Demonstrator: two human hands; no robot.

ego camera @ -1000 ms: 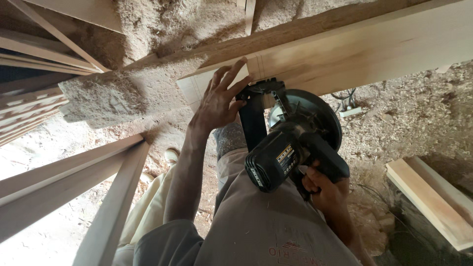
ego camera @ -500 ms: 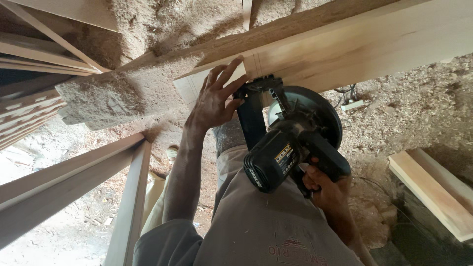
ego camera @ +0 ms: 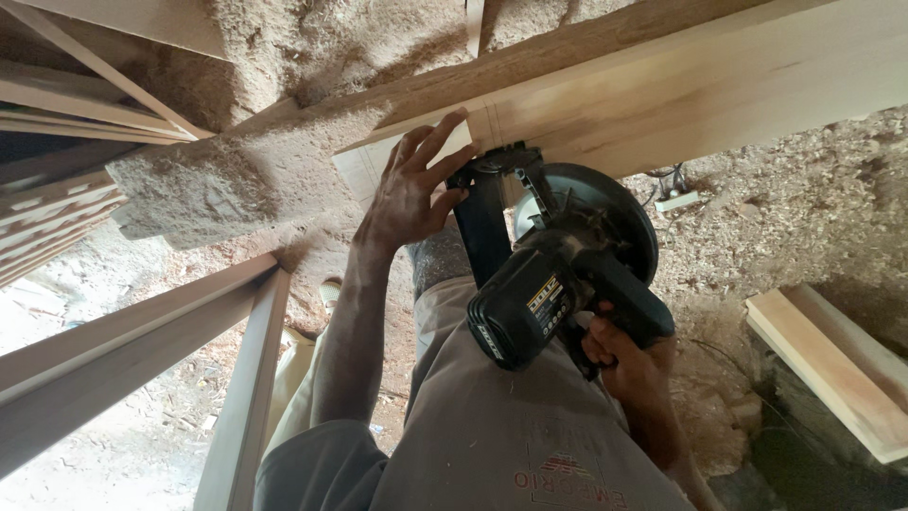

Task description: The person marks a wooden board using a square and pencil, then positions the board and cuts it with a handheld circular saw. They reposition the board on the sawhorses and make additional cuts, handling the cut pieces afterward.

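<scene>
The person's left hand [ego camera: 409,194] lies flat on the near end of a long pale plank [ego camera: 662,95], fingers spread wide and pressed down on the wood, not closed around anything. The plank runs from that hand up and away to the right edge of the view, resting on a bench top buried in sawdust [ego camera: 284,57]. A pencil line crosses the plank just beside the fingertips.

The right hand [ego camera: 629,364] is wrapped tight around the rear handle of a black circular saw [ego camera: 567,255], fingers curled fully about the grip. The saw sits at the plank's near edge, its front shoe touching the wood right next to the left hand (the blade itself is hidden under the round guard, so whether it meets the wood cannot be told). A thin cord [ego camera: 662,180] trails beyond the saw over the floor.

Lower left, a frame of square timber lengths [ego camera: 142,341] slants across the view, well apart from the hands. Upper left, more slim strips [ego camera: 66,104] are stacked at an angle. At the right edge two short light boards [ego camera: 832,364] lie side by side on a dark block. The floor [ego camera: 813,208] is thick with shavings, and the person's grey trousers fill the bottom of the view
</scene>
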